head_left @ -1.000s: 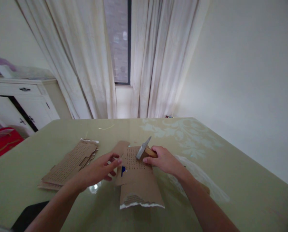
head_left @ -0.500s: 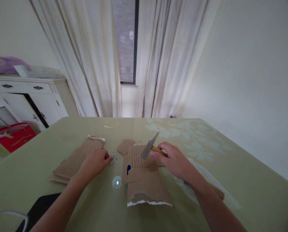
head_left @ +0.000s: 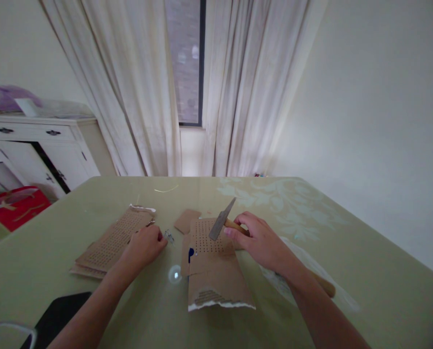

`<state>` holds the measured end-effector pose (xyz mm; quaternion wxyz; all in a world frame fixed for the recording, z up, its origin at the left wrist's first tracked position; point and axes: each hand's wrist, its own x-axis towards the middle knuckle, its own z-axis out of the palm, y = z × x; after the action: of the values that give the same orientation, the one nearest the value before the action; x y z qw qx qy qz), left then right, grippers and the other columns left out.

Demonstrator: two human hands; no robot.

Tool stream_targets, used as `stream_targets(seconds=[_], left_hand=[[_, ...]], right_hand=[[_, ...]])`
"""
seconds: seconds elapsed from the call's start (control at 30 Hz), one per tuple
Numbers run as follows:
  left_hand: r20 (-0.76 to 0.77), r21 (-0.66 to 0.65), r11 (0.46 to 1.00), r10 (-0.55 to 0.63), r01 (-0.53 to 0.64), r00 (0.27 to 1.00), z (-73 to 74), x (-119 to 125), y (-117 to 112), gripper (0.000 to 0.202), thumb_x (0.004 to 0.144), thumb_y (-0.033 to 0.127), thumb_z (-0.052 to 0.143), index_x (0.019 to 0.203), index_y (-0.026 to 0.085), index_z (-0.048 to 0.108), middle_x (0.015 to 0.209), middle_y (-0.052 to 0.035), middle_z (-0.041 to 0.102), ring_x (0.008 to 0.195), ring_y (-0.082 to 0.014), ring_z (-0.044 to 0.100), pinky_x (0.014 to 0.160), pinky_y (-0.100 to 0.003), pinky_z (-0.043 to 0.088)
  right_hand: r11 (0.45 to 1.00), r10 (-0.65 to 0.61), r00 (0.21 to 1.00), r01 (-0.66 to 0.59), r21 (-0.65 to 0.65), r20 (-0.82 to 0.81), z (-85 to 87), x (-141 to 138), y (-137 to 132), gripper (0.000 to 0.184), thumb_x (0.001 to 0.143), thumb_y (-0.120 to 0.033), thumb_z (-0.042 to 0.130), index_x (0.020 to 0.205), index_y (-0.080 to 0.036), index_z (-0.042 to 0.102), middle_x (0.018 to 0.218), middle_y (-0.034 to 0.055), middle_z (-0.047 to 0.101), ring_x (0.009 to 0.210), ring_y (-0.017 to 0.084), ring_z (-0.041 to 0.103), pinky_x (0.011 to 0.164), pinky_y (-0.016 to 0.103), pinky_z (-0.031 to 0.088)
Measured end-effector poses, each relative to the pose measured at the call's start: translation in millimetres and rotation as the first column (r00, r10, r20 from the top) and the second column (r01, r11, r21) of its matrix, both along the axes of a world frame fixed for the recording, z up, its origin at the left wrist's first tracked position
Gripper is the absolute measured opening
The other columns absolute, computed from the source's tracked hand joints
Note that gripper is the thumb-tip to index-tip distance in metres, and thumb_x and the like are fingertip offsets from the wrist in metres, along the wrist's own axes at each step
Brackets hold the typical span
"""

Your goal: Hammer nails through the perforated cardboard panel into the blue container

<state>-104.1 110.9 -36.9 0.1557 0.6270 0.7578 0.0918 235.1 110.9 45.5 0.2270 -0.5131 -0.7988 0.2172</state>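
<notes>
Brown dotted-hole cardboard w/ blue mark, grey-headed tan-handled hammer, pale-green floral-print table, cream curtains.

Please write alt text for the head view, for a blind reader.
A person's right hand grips a hammer near its metal head, above a cardboard piece punched with rows of holes. The left hand lies beside small metal pieces and a second cardboard stack on a green table.
</notes>
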Motion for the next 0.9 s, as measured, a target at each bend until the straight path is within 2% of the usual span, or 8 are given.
stream_targets(seconds=[0.07,0.13,0.27,0.3,0.47,0.57,0.7,0.9], left_hand=[[0.112,0.075,0.997,-0.014,0.006,0.994,9.0,0,0,0.028,0.098,0.044,0.076,0.087,0.019,0.071,0.089,-0.0041,0.076,0.090,-0.0246,0.074,0.088,-0.042,0.059],[0.266,0.149,0.988,-0.075,0.036,0.961,21.9,5,-3,0.029,0.094,0.048,0.072,0.086,0.020,0.071,0.083,-0.0056,0.075,0.083,-0.0265,0.074,0.079,-0.039,0.058],[0.548,0.250,0.960,-0.245,0.122,0.800,46.2,29,-16,0.054,0.093,0.060,0.061,0.127,0.019,0.073,0.099,-0.0082,0.081,0.088,-0.0256,0.075,0.073,-0.035,0.058],[0.592,0.257,0.956,-0.272,0.142,0.758,49.4,35,-19,0.056,0.093,0.062,0.061,0.129,0.019,0.073,0.102,-0.0086,0.082,0.089,-0.0251,0.074,0.073,-0.034,0.058],[0.712,0.235,0.940,-0.340,0.248,0.614,47.1,57,-27,0.042,0.086,0.060,0.075,0.097,0.020,0.079,0.093,-0.0078,0.083,0.084,-0.0244,0.075,0.074,-0.035,0.059],[0.711,0.230,0.926,-0.371,0.300,0.597,42.4,59,-27,0.038,0.087,0.056,0.078,0.094,0.019,0.081,0.090,-0.0074,0.084,0.085,-0.0245,0.074,0.075,-0.034,0.056],[0.669,0.233,0.910,-0.406,0.344,0.622,41.3,60,-28,0.029,0.092,0.049,0.076,0.093,0.020,0.083,0.086,-0.0049,0.083,0.079,-0.0217,0.071,0.071,-0.031,0.051],[0.626,0.248,0.902,-0.428,0.354,0.652,43.6,64,-31,0.025,0.095,0.044,0.073,0.095,0.021,0.082,0.087,-0.0035,0.083,0.079,-0.0215,0.071,0.069,-0.030,0.049]], right_hand=[[1.000,-0.003,1.000,0.003,-0.002,-0.002,1.2,-1,-1,0.028,0.105,-0.043,0.066,0.085,-0.023,0.063,0.094,0.0040,0.067,0.090,0.025,0.064,0.079,0.035,0.044],[1.000,-0.008,1.000,0.007,-0.004,-0.004,2.1,-2,-2,0.029,0.105,-0.044,0.066,0.085,-0.023,0.062,0.094,0.0042,0.067,0.090,0.025,0.064,0.079,0.035,0.044],[1.000,-0.012,1.000,0.012,-0.007,0.004,3.7,-3,-4,0.028,0.105,-0.042,0.068,0.085,-0.023,0.062,0.095,0.0045,0.068,0.090,0.025,0.064,0.079,0.034,0.043],[1.000,-0.011,1.000,0.011,-0.005,0.009,4.2,-3,-4,0.027,0.105,-0.041,0.067,0.085,-0.023,0.063,0.095,0.0045,0.068,0.090,0.024,0.064,0.079,0.034,0.043],[1.000,0.007,0.998,-0.007,-0.010,0.062,8.4,-3,-7,0.032,0.107,-0.038,0.066,0.079,-0.024,0.058,0.080,0.0006,0.065,0.078,0.022,0.061,0.069,0.032,0.036],[1.000,0.014,0.995,-0.013,-0.014,0.098,9.3,-3,-9,0.033,0.105,-0.035,0.068,0.077,-0.025,0.055,0.075,-0.0004,0.065,0.073,0.021,0.060,0.066,0.032,0.031],[1.000,0.020,0.991,-0.019,-0.006,0.135,5.4,-4,-10,0.024,0.104,-0.031,0.069,0.082,-0.024,0.062,0.078,0.0016,0.071,0.075,0.022,0.063,0.067,0.032,0.032],[1.000,0.017,0.981,-0.014,-0.012,0.192,0.2,-6,-9,0.015,0.105,-0.033,0.069,0.092,-0.024,0.071,0.088,0.0055,0.077,0.083,0.026,0.069,0.069,0.034,0.034]])
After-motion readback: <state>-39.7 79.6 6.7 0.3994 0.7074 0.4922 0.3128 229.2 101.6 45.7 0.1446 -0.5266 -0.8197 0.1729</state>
